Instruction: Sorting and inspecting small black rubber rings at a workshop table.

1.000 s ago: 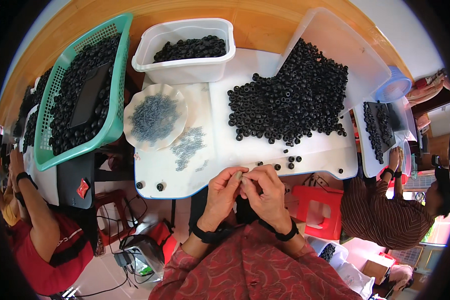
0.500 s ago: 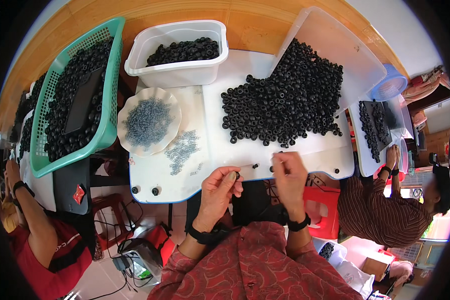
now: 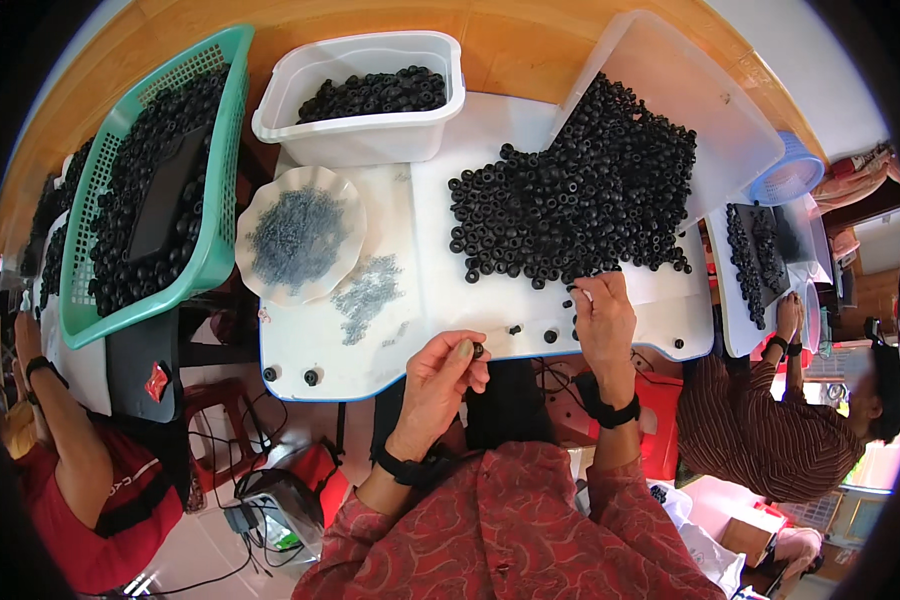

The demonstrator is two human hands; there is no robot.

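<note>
My left hand (image 3: pixel 440 385) is closed, pinching a small round black part (image 3: pixel 478 350) between thumb and fingers above the table's front edge. My right hand (image 3: pixel 607 318) reaches to the near edge of a large heap of black ring-shaped parts (image 3: pixel 570 215). Its fingers are drawn together at the tips; whether a part is between them I cannot make out. A few loose black parts lie between my hands, one of them (image 3: pixel 550 336) left of my right wrist.
A scalloped plate (image 3: pixel 355 235) holds tiny greyish clear pieces, with more (image 3: pixel 368 297) spilled on the white table (image 3: pixel 430 230). Behind stand a white tub (image 3: pixel 370 147) and a tilted clear bin (image 3: pixel 735 130). A green basket (image 3: pixel 232 190) is at left. Co-workers sit on both sides.
My right hand has moved right and away from me, to the heap's near edge. My left hand keeps its pinch on the black part, almost in place.
</note>
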